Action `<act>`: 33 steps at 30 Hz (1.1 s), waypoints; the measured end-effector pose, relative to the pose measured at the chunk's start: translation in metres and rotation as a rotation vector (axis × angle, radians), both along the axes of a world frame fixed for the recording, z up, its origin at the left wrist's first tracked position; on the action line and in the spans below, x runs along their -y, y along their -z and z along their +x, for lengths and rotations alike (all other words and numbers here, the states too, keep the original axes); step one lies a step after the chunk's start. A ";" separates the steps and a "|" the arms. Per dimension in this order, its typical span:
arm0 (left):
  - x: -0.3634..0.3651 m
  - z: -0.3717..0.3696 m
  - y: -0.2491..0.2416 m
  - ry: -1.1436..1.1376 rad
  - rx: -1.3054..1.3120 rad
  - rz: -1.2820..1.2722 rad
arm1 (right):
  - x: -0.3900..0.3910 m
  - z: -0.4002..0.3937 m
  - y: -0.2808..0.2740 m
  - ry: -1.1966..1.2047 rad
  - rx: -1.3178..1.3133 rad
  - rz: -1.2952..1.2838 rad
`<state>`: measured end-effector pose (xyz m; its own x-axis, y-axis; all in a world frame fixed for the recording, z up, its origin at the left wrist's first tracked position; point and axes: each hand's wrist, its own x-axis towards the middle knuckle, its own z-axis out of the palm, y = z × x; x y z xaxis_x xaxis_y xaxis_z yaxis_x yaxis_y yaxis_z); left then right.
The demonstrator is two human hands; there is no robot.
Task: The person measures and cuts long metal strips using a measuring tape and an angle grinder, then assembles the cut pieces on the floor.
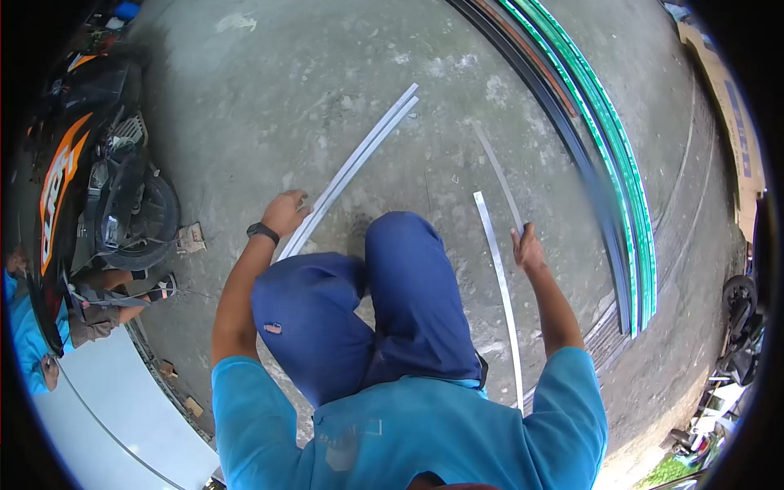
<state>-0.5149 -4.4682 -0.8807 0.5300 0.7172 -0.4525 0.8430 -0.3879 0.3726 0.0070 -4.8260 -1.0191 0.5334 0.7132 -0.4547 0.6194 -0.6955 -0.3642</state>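
My left hand (286, 214), with a dark watch on the wrist, is beside my knee. Its fingers are apart and reach the edge of two pale metal strips (359, 159) that lie side by side on the floor; whether they touch is hard to tell. My right hand (529, 247) is closed around the near end of a thin grey metal strip (500, 167), which points forward and looks slightly blurred. Left of that hand, another bright metal strip (500, 273) lies on the concrete, running back past my hip.
Long green-wrapped bars (625, 163) and dark bars (563, 122) lie in a bundle on the right. An orange and black motorcycle (65, 180) stands at the left, near a person's leg (122, 310). A white panel (122, 408) is at lower left, cardboard (727, 122) at far right.
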 end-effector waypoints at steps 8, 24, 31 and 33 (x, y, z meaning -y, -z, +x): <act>-0.041 0.137 0.122 0.294 0.123 0.113 | -0.121 0.024 0.005 -0.072 0.044 -0.066; -0.095 0.205 0.189 0.120 0.187 0.229 | -0.125 0.041 0.064 -0.219 0.332 0.229; -0.050 0.211 0.187 0.196 0.275 0.144 | -0.094 0.031 0.064 -0.236 0.279 0.241; -0.040 0.206 0.185 0.191 0.268 0.112 | -0.081 0.031 0.064 -0.218 0.286 0.218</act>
